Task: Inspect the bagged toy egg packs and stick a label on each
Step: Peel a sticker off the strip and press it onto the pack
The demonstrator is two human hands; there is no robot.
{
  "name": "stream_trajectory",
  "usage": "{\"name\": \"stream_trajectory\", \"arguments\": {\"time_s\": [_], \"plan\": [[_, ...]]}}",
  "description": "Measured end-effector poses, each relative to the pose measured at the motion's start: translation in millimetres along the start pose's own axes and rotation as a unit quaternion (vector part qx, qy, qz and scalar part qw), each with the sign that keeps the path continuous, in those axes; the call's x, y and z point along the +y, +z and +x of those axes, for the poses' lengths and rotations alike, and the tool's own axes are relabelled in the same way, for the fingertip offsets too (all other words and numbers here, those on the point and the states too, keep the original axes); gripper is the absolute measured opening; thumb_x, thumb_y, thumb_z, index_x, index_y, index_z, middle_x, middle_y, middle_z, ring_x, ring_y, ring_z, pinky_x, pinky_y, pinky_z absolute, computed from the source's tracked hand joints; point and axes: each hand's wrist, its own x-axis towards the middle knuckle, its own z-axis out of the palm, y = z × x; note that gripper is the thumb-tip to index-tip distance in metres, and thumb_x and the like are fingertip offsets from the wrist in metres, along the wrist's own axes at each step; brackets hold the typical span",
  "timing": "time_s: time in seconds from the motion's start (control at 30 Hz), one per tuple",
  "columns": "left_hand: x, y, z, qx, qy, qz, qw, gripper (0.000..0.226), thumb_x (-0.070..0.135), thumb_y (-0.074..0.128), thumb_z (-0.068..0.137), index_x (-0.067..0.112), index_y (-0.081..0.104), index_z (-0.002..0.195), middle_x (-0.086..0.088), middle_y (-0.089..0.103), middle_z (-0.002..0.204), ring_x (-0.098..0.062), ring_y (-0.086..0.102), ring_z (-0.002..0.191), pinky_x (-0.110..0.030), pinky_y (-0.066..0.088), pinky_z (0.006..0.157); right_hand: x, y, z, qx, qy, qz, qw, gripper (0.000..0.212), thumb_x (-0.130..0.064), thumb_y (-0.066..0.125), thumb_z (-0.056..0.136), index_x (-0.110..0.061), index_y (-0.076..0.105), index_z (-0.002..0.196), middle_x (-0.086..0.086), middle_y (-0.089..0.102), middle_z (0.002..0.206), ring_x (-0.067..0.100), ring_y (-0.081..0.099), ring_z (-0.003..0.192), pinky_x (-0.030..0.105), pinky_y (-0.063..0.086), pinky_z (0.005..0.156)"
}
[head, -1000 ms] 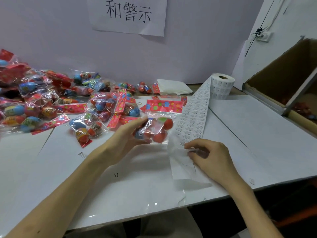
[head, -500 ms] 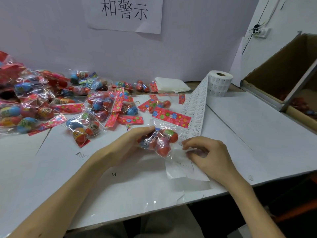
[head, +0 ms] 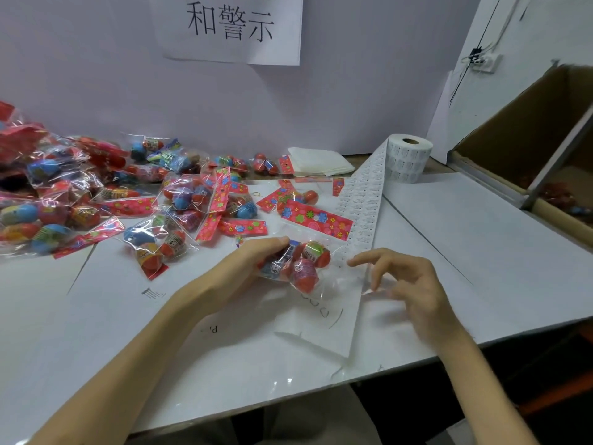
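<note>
My left hand grips a clear bagged toy egg pack with a red flowered header, holding it just above the white table at centre. Several red and blue eggs show inside it. My right hand hovers to the pack's right over the lower end of the label strip. Its index finger points toward the pack and its other fingers are loosely curled. The hand is blurred, so I cannot make out whether a label is pinched in it.
Many more egg packs are heaped across the table's left and back. The label roll stands at the back right beside a stack of white sheets. An open cardboard box sits at the right edge.
My left hand has drawn the pack down toward me and turned it. My right hand has lifted off the label strip, and its fingers have spread.
</note>
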Motion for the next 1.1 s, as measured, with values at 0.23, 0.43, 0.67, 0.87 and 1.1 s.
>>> {"name": "stream_trajectory", "arguments": {"time_s": [0.23,0.43,0.67,0.87,1.1], "plan": [[-3,-17,10,0.013,0.022,-0.007,1.000,0.031,0.019,0.045,0.106,-0.004,0.059,0.120,-0.020,0.062,0.103,-0.028,0.058,0.086,-0.028,0.052,0.079,-13,-6,17,0.077,0.037,0.293,0.952,0.027,-0.021,0.058,0.070,-0.011,0.077,0.086,0.010,0.071,0.093,0.024,0.067,0.095,0.031,0.053,0.086],[-5,-43,15,0.062,0.151,-0.047,0.986,0.044,0.036,0.050,0.099,0.000,0.064,0.121,-0.013,0.070,0.099,-0.020,0.069,0.082,-0.035,0.052,0.082,-38,24,90,0.117,0.078,0.227,0.964,0.020,-0.005,0.060,0.093,-0.016,0.077,0.094,0.005,0.075,0.096,0.015,0.071,0.089,0.027,0.055,0.084],[-4,-59,21,0.084,0.165,-0.153,0.971,0.032,0.032,0.046,0.106,0.014,0.068,0.120,-0.009,0.077,0.113,-0.028,0.075,0.101,-0.038,0.053,0.089,-43,67,142,0.081,0.075,0.179,0.978,0.018,-0.007,0.078,0.084,-0.013,0.071,0.099,-0.003,0.076,0.085,0.017,0.074,0.083,0.026,0.059,0.076],[-6,-64,28,0.124,0.140,-0.152,0.971,0.028,0.034,0.049,0.103,0.017,0.068,0.114,-0.005,0.076,0.098,-0.021,0.071,0.095,-0.041,0.050,0.092,-14,89,125,0.073,0.130,0.141,0.979,0.015,-0.008,0.078,0.084,-0.023,0.080,0.087,0.000,0.078,0.093,0.017,0.074,0.090,0.030,0.056,0.082],[-8,-69,32,0.124,0.145,-0.165,0.968,0.019,0.028,0.054,0.102,0.013,0.066,0.105,-0.009,0.072,0.095,-0.022,0.068,0.087,-0.036,0.054,0.087,-20,89,120,0.065,0.111,0.154,0.980,0.019,-0.011,0.079,0.082,-0.029,0.080,0.076,-0.006,0.076,0.095,0.013,0.072,0.096,0.027,0.052,0.081]]}}
